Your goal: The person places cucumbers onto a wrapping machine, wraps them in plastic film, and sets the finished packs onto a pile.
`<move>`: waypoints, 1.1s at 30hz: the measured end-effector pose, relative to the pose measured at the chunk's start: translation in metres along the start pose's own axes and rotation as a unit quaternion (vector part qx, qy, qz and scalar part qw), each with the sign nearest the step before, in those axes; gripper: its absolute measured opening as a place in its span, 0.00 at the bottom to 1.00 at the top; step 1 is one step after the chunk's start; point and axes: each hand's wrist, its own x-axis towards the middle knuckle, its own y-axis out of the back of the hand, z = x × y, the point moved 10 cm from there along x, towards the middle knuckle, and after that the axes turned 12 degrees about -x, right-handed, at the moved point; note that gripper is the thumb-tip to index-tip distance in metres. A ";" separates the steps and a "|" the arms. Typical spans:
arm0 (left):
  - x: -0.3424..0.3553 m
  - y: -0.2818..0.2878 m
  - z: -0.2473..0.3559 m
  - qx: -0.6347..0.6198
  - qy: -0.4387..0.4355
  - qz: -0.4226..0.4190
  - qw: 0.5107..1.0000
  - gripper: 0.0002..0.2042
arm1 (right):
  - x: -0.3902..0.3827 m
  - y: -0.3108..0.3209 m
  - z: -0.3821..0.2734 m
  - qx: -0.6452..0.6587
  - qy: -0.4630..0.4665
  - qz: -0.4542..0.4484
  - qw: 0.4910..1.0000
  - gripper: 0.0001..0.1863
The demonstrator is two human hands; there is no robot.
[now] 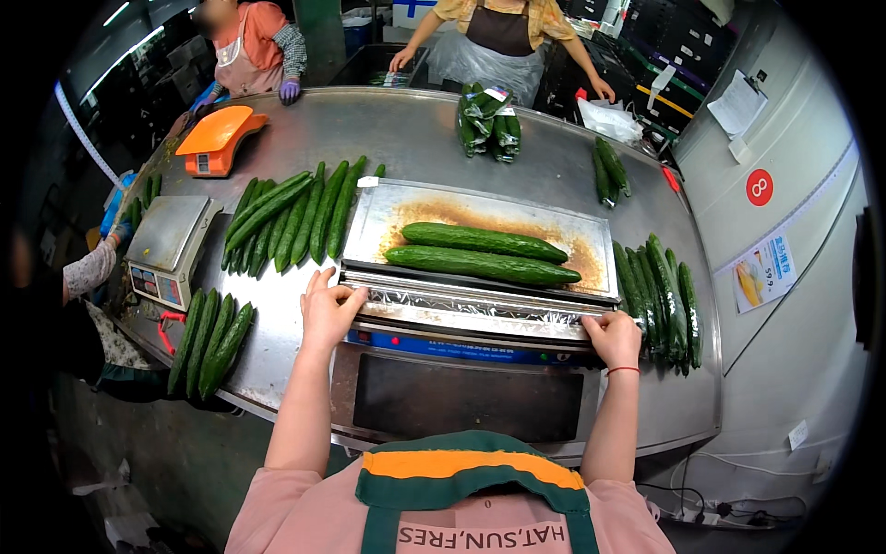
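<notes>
My left hand and my right hand grip the clear plastic film at opposite ends of the metal front bar of a wrapping machine, fingers curled at its edge. Just behind the film, two long cucumbers lie side by side on a rust-stained metal plate. A row of cucumbers lies left of the plate, and another group, several apparently wrapped, lies beside my right hand.
Steel table holds an orange scale, a grey scale, more cucumbers and bagged cucumbers. Two co-workers stand across it; another person's arm is at left. A white wall borders the right.
</notes>
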 end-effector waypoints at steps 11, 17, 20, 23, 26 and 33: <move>0.001 0.018 0.030 -0.624 0.151 -0.157 0.751 0.09 | 0.018 0.007 0.017 0.770 -0.027 -0.085 0.631 0.09; 0.108 -0.008 0.076 -0.671 0.099 -0.007 0.735 0.09 | 0.117 0.009 -0.023 0.756 -0.083 -0.013 0.650 0.10; 0.130 -0.042 0.049 -0.533 0.089 -0.001 0.841 0.09 | 0.128 -0.037 -0.045 0.672 -0.075 -0.078 0.733 0.10; 0.106 -0.082 0.070 -0.220 0.000 -0.263 0.939 0.13 | 0.114 -0.058 -0.052 0.576 0.059 -0.127 0.806 0.11; 0.057 -0.087 0.111 -0.016 -0.252 -0.347 0.903 0.36 | 0.082 -0.021 -0.074 0.391 0.160 -0.082 0.903 0.12; 0.052 -0.090 0.122 0.078 -0.298 -0.311 0.899 0.42 | 0.043 0.029 -0.138 0.078 0.395 0.096 0.910 0.43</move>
